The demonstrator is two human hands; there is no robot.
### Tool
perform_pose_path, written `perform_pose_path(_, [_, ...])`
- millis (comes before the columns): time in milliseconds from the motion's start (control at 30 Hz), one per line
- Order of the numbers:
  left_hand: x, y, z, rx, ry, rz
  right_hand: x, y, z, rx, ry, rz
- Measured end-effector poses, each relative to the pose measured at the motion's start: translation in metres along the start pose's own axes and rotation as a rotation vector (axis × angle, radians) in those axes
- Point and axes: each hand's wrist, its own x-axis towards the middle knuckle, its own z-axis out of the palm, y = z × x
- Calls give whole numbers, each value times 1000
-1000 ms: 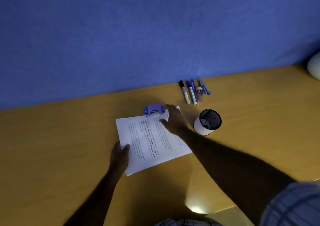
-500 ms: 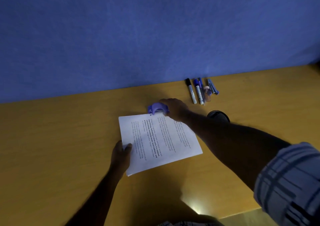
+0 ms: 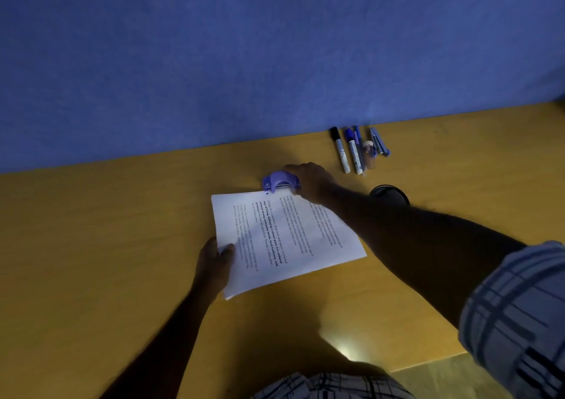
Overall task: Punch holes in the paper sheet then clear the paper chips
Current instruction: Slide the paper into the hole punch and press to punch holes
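A white printed paper sheet [image 3: 284, 239] lies on the yellow-brown desk [image 3: 91, 245], turned at an angle. Its far edge is slid into a purple hole punch [image 3: 279, 182]. My right hand [image 3: 310, 181] rests on the right side of the punch, fingers curled over it. My left hand [image 3: 215, 261] pinches the sheet's near left edge, thumb on top. One small dark dot shows on the paper near the punch's left end. No paper chips are visible.
Several markers and pens [image 3: 356, 150] lie side by side against the blue wall [image 3: 275, 62]. A dark-rimmed cup [image 3: 389, 193] stands right of the punch, mostly hidden behind my right forearm. The desk's near edge runs at the lower right.
My right hand moved from the paper's top onto the hole punch. The view shifted, so my forearm now covers most of the cup. My left hand kept its hold on the sheet.
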Motion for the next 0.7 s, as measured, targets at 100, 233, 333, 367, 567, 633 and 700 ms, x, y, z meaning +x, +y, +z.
perform_pose_path(100, [-1, 0, 0, -11, 16, 0, 2, 0, -2, -11, -11, 1])
perform_pose_path(233, [1, 1, 0, 8, 61, -4, 2, 1, -3, -10, -10, 2])
perform_pose_path(333, [6, 4, -5, 40, 63, 8, 2, -1, -4, -22, -20, -1])
perform_pose_path(367, [8, 6, -7, 58, 62, 20, 2, -1, -4, -30, -25, 1])
perform_pose_path(567, [19, 12, -19, 130, 42, 50, 3, -2, -6, -8, -43, 16])
perform_pose_path(633, [20, 13, -18, 121, 44, 51, 3, -1, -7, -16, -49, 22])
perform_pose_path(700, [20, 11, -17, 112, 51, 43, 5, 0, -11, -34, -67, 17])
